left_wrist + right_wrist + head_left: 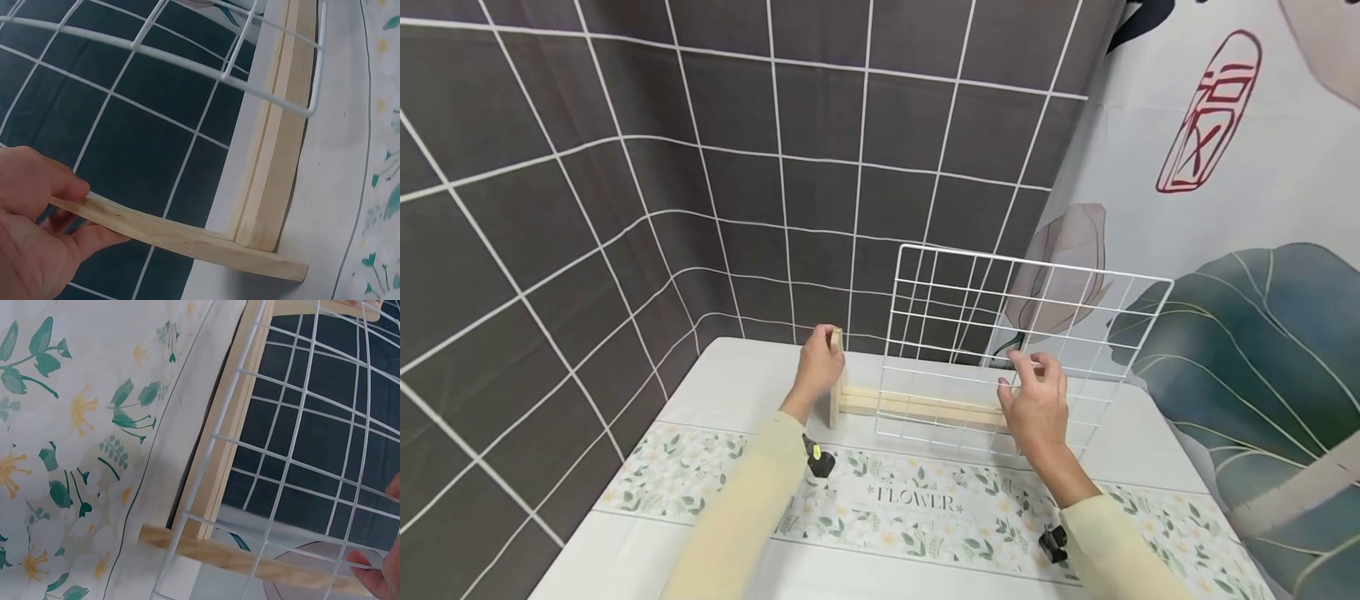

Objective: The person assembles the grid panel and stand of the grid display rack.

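My left hand [820, 360] grips the upper part of an upright wooden end board [836, 404], fingers on one side and thumb on the other. A pale wooden bar [284, 162] with a long groove runs from that board along the table. At its other end, a second wooden end board [250, 567] shows behind the wires. My right hand [1037, 408] holds a white wire grid panel [1037, 263] near its middle, with the thumb [369, 575] at a wire. The panel is tilted in front of the bar, its lower left corner [309, 112] apart from the left board.
The white table [730, 379] carries a floral strip with the word FLOWER [917, 498]. A dark cloth with white grid lines [820, 192] hangs behind and at the left. A white cloth with leaf prints [1232, 333] hangs at the right.
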`<state>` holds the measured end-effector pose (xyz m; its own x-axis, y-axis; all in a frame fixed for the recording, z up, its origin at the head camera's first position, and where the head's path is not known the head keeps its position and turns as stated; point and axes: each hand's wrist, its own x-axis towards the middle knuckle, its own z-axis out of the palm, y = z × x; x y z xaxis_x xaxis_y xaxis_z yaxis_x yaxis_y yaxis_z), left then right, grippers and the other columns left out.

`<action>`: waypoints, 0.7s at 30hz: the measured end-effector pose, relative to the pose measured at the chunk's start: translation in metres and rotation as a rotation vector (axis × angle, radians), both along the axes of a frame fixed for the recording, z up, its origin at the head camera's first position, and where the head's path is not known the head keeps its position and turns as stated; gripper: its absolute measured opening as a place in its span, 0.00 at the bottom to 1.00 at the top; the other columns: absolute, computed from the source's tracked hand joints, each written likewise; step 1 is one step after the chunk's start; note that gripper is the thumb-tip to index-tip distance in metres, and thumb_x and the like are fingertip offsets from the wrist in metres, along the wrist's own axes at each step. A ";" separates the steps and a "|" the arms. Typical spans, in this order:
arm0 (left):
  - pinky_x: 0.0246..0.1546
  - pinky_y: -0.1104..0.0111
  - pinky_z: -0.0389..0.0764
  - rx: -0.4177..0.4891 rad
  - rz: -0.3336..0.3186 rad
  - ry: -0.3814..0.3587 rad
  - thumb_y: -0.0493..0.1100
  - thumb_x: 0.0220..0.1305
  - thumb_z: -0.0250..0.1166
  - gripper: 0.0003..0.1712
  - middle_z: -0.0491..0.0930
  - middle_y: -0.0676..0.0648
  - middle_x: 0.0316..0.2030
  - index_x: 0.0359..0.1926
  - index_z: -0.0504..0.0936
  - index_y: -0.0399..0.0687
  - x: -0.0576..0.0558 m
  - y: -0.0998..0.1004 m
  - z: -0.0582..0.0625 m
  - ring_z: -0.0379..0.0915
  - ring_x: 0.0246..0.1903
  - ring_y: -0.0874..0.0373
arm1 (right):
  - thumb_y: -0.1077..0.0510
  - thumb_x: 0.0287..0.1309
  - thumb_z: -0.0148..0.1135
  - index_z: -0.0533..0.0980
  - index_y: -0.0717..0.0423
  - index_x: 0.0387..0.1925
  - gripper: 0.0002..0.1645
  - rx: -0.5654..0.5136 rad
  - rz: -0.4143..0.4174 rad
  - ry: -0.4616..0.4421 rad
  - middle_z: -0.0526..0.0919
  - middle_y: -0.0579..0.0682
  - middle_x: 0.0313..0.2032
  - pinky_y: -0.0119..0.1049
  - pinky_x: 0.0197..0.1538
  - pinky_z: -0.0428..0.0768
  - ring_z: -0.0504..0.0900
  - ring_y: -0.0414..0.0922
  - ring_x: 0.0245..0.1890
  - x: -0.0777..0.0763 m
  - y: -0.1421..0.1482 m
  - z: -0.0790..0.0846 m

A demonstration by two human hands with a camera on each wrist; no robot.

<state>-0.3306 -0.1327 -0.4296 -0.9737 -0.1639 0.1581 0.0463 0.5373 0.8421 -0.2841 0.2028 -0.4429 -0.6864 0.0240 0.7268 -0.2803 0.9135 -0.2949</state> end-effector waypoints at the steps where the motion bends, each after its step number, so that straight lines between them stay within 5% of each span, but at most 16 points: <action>1: 0.68 0.51 0.74 0.000 0.001 0.005 0.28 0.62 0.60 0.29 0.77 0.32 0.60 0.65 0.68 0.35 0.000 0.002 -0.001 0.75 0.62 0.38 | 0.62 0.55 0.72 0.75 0.49 0.58 0.29 -0.001 0.003 0.005 0.70 0.64 0.58 0.58 0.38 0.82 0.76 0.62 0.51 0.000 0.000 -0.001; 21: 0.65 0.52 0.77 0.020 -0.060 0.003 0.30 0.65 0.61 0.29 0.78 0.36 0.59 0.66 0.68 0.41 -0.002 0.024 -0.010 0.76 0.61 0.41 | 0.62 0.53 0.73 0.75 0.48 0.58 0.29 -0.004 0.006 0.049 0.71 0.65 0.57 0.58 0.31 0.82 0.77 0.64 0.49 0.000 0.000 0.001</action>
